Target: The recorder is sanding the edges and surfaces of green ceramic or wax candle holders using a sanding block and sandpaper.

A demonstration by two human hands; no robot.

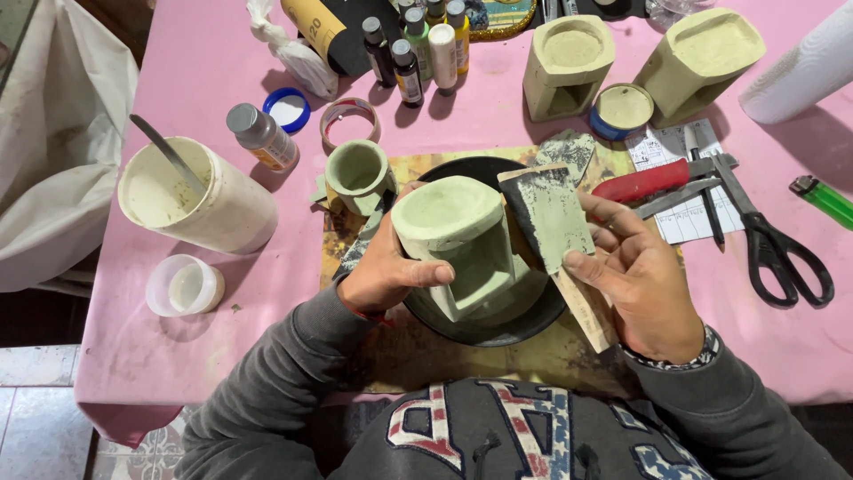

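— Pink cloth is covering the whole table (222, 62), and the person is sitting right up against it, working over a black bowl (533, 320).

— Which step are they on, would you say?

— Smoothing, I'm guessing. The left hand (386, 271) is gripping a pale green clay holder (462, 244), thumb lying across its front just beside the square opening, the other fingers wrapping behind it. The right hand (635, 284) is pinching a folded piece of sandpaper (551, 218), fingertips pressing on its lower edge, and the sheet is leaning against the holder's side.

— And what is the next stroke asking for?

— Light pressure, probably, with the left hand bracing the holder so the thin walls aren't chipping.

— How is the holder looking?

— Dusty, matte green all over, round dish on top, a hollow cut into the front; it is tilting towards the left fingers, above the bowl. Two similar holders (569, 62) are standing well beyond the fingers, and scissors (773, 240) are lying out past the right hand.
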